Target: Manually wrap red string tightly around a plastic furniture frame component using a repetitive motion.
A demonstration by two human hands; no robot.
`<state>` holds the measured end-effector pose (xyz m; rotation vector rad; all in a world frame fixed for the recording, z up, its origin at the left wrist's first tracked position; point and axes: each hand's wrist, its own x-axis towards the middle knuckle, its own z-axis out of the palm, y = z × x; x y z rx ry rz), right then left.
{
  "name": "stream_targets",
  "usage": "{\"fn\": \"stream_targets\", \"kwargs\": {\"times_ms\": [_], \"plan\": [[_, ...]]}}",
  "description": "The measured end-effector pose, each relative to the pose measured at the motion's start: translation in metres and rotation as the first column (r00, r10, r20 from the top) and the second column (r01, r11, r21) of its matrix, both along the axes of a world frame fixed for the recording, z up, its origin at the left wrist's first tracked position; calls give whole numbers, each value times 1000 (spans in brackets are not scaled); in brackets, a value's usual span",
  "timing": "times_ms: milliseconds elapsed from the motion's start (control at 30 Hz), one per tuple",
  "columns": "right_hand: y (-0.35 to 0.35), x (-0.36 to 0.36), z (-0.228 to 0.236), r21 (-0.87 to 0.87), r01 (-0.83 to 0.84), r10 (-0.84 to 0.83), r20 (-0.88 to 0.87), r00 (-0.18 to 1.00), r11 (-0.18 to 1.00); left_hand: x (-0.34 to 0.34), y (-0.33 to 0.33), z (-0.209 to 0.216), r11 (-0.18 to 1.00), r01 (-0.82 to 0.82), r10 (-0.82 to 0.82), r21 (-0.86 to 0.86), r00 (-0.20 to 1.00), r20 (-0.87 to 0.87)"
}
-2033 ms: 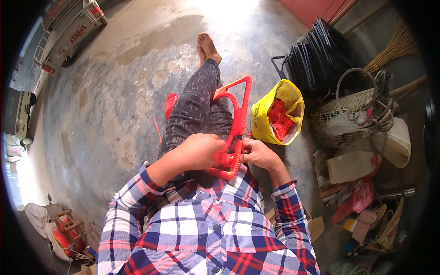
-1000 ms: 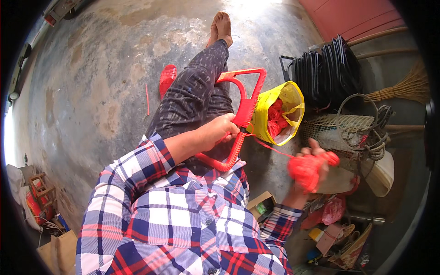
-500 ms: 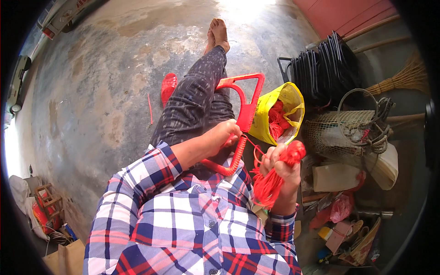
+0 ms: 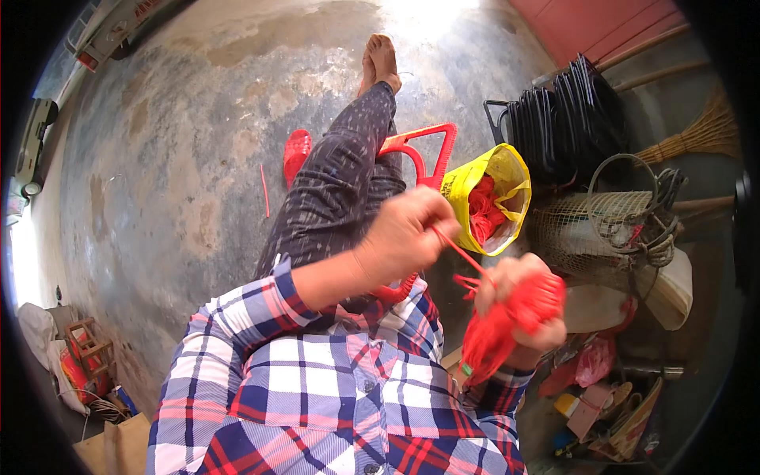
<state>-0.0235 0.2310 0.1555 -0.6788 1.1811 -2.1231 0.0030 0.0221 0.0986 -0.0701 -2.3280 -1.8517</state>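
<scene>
Red cord bundle [image 4: 535, 304] is clasped in right grip [image 4: 516, 275], strand [image 4: 460, 250] pinched in left grip [image 4: 408, 229].

Two hands [image 4: 412, 227] [image 4: 513, 279], one held red skein [image 4: 489, 342], one yellow bag [image 4: 457, 196]

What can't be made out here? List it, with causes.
Head view:
Middle of the red frame: behind the left hand.
Fingers of the right hand: blurred, partly behind the red cord bundle.
Inside bottom of the yellow bag: under red strands.
Vehicle, upper left: cut off by the rim.
</scene>
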Motion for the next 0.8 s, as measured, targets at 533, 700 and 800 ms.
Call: {"fn": "stream_targets", "kwargs": {"times_ms": [533,700,800], "plan": [[-48,4,-106,523,258,-126,-276,953,813,38,-36,-36,985,26,51,-169,898,437],[-55,9,-64,461,456,-255,-434,864,761,26,-28,20,825,-178,-11,-536,944,-330],[-70,10,-69,343,508,-134,-712,689,790,21,-17,12,874,-88,-162,-477,874,-458]]}}
